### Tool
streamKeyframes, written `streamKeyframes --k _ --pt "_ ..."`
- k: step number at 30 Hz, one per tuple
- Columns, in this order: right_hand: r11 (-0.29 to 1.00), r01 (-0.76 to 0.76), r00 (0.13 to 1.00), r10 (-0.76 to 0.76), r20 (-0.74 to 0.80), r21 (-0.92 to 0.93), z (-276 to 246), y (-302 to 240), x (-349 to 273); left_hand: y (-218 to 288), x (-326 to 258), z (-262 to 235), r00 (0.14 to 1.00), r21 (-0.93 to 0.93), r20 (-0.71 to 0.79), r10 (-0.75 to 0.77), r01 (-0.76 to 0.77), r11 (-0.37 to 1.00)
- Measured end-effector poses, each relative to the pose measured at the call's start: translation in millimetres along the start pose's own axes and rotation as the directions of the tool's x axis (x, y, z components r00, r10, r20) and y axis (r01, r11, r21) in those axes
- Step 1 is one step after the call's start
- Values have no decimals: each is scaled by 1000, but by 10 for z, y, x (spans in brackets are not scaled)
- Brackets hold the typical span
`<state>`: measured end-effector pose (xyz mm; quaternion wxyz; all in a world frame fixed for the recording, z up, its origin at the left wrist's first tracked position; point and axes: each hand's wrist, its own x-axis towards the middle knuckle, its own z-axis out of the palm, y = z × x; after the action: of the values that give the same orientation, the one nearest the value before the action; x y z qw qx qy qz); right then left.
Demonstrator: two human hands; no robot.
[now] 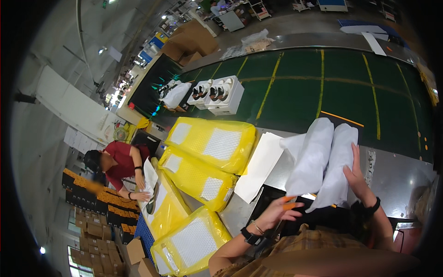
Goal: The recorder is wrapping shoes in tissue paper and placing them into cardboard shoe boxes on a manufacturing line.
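Two long bundles wrapped in white paper lie side by side in front of me: a left bundle point(314, 154) and a right bundle point(339, 164). Under them shows a black box with orange edges point(344, 121), mostly covered. My right hand point(357, 177) rests along the outer side of the right bundle, fingers stretched and thumb apart on the paper. Near the lower end of the left bundle is my left hand point(277, 212), fingers spread, with orange covers on some fingertips. Nothing shows in its grasp. What the paper wraps is hidden.
White sheets point(260, 166) are stacked to the left, beside yellow plastic-wrapped packs point(210, 143). Beyond runs a green conveyor belt point(300, 83) with yellow lines, carrying white boxes of shoes point(224, 95). At far left a person in a red shirt point(122, 159) handles paper and a shoe.
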<state>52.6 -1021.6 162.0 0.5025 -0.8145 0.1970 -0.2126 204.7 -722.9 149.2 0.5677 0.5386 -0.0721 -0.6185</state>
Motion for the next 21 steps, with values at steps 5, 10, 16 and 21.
streamKeyframes --k 5,10,16,21 --pt "885 -165 985 174 19 436 51 -188 -254 514 191 -241 813 161 -415 408 -376 913" --pt "665 -171 958 283 -34 727 166 35 -372 532 1172 668 624 772 112 773 -544 328" --pt "267 -64 966 260 -7 962 -1134 702 -909 522 1219 2005 848 577 351 398 -530 621" --pt "712 -295 759 579 -296 637 -1924 1208 -1437 624 931 2001 753 582 636 167 -611 537"
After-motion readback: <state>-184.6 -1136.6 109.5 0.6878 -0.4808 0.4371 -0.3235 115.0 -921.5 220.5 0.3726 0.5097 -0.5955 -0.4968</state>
